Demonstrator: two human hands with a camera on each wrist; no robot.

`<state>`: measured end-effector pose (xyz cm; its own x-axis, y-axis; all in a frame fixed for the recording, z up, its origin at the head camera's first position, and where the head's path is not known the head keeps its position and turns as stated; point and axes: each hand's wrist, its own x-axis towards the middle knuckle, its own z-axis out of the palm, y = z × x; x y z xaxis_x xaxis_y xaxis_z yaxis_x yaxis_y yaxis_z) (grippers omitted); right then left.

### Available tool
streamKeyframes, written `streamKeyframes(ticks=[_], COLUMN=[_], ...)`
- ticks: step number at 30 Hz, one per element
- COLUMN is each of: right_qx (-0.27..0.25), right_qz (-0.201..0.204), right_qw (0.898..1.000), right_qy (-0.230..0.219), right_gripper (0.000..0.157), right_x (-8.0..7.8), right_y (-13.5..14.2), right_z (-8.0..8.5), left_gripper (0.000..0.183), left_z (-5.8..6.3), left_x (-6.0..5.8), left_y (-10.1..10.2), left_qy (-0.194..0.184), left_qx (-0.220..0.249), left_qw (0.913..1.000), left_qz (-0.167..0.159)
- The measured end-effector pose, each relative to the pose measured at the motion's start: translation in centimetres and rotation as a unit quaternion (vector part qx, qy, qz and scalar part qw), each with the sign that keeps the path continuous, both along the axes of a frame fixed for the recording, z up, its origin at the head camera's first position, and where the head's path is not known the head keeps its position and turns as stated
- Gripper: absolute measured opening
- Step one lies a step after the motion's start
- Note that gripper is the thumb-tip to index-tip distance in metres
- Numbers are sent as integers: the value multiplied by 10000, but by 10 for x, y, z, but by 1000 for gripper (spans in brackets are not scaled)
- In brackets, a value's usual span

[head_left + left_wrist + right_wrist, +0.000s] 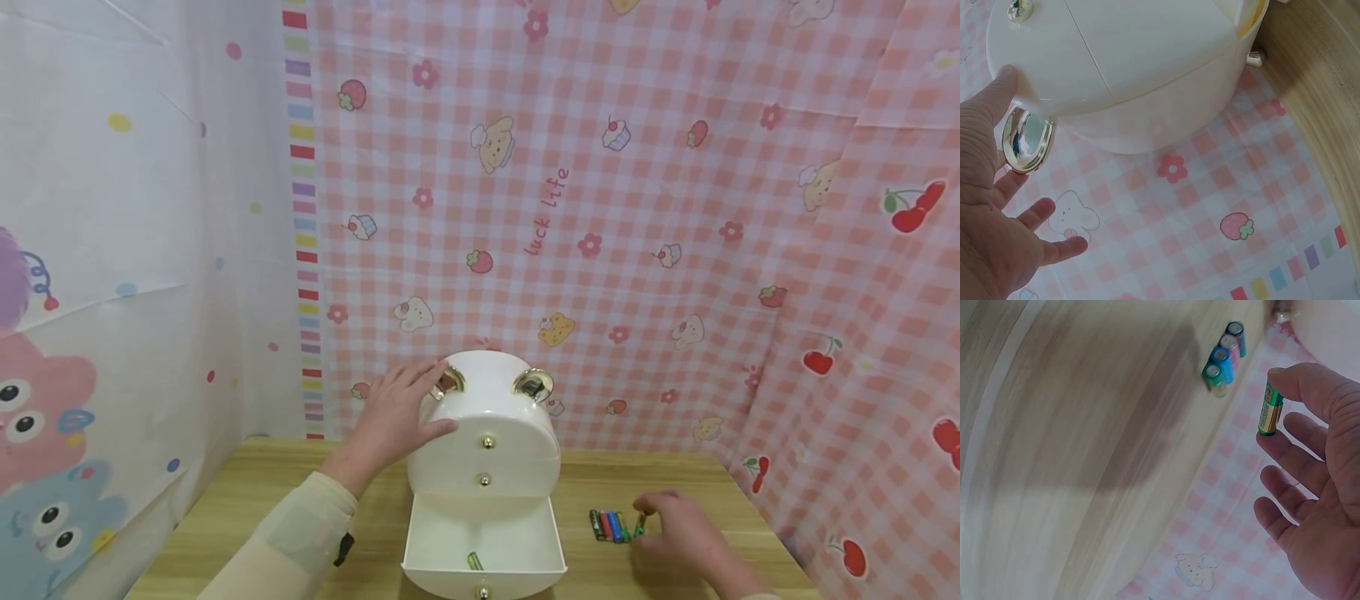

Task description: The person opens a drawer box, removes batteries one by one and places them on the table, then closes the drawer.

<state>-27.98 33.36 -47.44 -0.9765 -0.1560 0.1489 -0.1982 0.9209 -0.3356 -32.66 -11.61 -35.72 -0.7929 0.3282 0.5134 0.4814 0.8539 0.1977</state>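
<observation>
My left hand (397,417) rests on the upper left of a white drawer box (457,458), around its golden ear-shaped ornament (1029,139). In the left wrist view the thumb touches the box front and the other fingers extend beside and behind the ornament. The bottom drawer (525,529) is pulled out, and a green battery (474,562) lies inside it. My right hand (686,533) pinches a green and gold battery (1270,411) by its ends between thumb and a finger. Beside it, several batteries (609,527) of different colours stand in a row.
A wooden table (360,525) carries the box and batteries. The box has a second golden ear (534,385) and small golden knobs (487,442). A pink checked cloth (637,350) hangs behind and to the right, a white patterned sheet (150,350) on the left.
</observation>
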Motion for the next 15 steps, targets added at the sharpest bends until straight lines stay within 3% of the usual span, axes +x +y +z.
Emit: streamKeyframes(ticks=[8, 15], right_qx=[381, 593], right_qz=[-66, 195], right_qw=[9993, 9980], right_qy=[26, 66], right_gripper=[57, 51], right_x=[-8, -12], right_y=[17, 26], right_z=[-4, -1], left_gripper=[93, 94], left_z=[1, 1], left_x=[2, 3], left_y=[2, 2], left_qy=[-62, -123], left_qx=[-15, -31], left_qw=[10000, 9999], left_qz=[59, 87])
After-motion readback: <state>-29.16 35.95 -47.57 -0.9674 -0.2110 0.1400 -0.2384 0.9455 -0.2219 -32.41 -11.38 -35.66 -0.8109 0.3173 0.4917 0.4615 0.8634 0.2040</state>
